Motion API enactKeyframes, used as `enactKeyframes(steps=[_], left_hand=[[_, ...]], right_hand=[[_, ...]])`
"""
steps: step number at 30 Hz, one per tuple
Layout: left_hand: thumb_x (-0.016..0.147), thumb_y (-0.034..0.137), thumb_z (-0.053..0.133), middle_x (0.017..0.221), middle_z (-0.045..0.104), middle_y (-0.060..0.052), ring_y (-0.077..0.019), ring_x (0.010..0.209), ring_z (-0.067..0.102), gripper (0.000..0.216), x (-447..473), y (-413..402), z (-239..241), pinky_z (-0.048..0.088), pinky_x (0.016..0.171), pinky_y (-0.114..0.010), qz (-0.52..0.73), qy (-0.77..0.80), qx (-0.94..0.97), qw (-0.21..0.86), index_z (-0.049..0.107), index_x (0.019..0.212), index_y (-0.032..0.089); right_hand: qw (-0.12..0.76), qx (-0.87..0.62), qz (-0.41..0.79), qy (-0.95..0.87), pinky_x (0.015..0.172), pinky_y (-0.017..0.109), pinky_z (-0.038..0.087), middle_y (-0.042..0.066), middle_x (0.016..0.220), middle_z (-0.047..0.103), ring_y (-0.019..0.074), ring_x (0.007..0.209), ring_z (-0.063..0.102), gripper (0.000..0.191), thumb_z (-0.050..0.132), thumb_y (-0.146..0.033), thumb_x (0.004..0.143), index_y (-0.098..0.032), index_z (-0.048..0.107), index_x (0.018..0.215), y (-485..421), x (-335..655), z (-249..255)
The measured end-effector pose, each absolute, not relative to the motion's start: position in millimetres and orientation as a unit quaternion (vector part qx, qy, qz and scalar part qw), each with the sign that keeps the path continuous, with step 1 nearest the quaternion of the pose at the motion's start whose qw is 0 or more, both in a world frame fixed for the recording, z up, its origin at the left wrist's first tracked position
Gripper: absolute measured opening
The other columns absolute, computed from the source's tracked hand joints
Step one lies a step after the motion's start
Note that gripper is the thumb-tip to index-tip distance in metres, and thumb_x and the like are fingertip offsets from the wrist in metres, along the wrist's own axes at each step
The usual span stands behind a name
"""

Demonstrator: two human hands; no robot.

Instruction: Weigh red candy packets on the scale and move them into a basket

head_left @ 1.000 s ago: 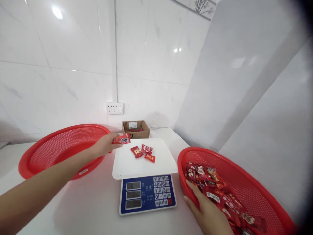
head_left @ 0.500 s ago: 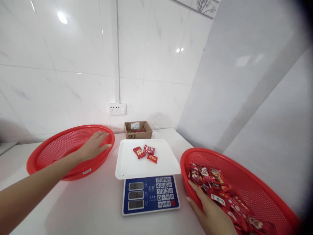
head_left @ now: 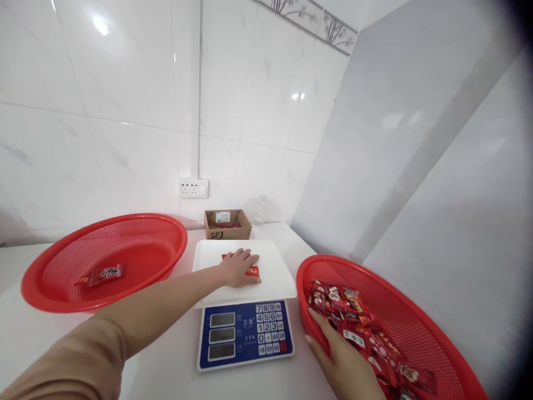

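Observation:
My left hand (head_left: pixel 240 269) reaches over the white weighing pan (head_left: pixel 272 283) and lies palm down on small red snack packets (head_left: pixel 252 271), fingers stretched out. The hand covers most of these packets. Below the pan is the scale's blue panel (head_left: pixel 245 336), with three displays and a keypad. At the lower right, my right hand (head_left: pixel 343 358) grips the rim of a red plastic basket (head_left: pixel 420 300), its fingers closed around the near left edge. Many red and brown packets (head_left: pixel 362 328) are heaped inside that basket.
Left of the scale stands another red basket (head_left: pixel 177 236) with a red-and-white packet (head_left: pixel 106 274) in it. Behind the pan sits a small cardboard box (head_left: pixel 228 226), and a clear container (head_left: pixel 259 210) stands beside it. A wall socket (head_left: pixel 194 188) is above. Walls close off the back and right.
My left hand has moved right, from above the left basket onto the packets on the weighing pan. My right hand stays on the right basket's rim. The view has shifted slightly.

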State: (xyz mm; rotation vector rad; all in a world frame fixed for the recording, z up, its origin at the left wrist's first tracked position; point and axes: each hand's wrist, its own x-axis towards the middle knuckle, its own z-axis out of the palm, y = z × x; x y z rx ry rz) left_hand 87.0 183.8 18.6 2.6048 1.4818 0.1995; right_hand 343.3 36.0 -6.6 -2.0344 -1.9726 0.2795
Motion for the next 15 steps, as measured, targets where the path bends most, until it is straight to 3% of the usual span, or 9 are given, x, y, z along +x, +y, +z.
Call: enactKeyframes(steps=[5, 10, 15], left_hand=[[0.086, 0.051, 0.043, 0.117, 0.056, -0.01, -0.0283, 0.112, 0.048, 0.044, 94.7, 188.5, 17.8, 0.041, 0.089, -0.047, 0.072, 0.478, 0.876, 0.01, 0.051, 0.119, 0.023], [0.088, 0.037, 0.05, 0.111, 0.058, -0.008, -0.02, 0.097, 0.058, 0.031, 88.6, 200.3, 18.6, 0.048, 0.083, -0.042, 0.069, 0.493, 0.867, -0.02, 0.055, 0.111, 0.016], [0.088, 0.036, 0.051, 0.106, 0.06, -0.007, -0.0174, 0.089, 0.06, 0.03, 76.6, 205.2, 27.4, 0.051, 0.077, -0.038, 0.079, 0.504, 0.859, -0.028, 0.055, 0.11, 0.015]], right_hand=[[0.14, -0.707, 0.102, -0.685, 0.084, 0.036, 0.05, 0.003, 0.128, 0.056, 0.0247, 0.111, 0.057, 0.049, 0.039, -0.041, 0.086, -0.027, 0.047, 0.132, 35.1, 342.1, -3.5], [0.135, -0.709, 0.107, -0.684, 0.083, 0.037, 0.05, 0.004, 0.128, 0.056, 0.0256, 0.11, 0.058, 0.049, 0.037, -0.041, 0.087, -0.027, 0.045, 0.133, 34.9, 340.1, -0.6], [0.139, -0.708, 0.118, -0.682, 0.084, 0.037, 0.049, 0.004, 0.128, 0.056, 0.0258, 0.11, 0.058, 0.05, 0.037, -0.041, 0.087, -0.026, 0.045, 0.134, 34.5, 340.3, 0.2]])
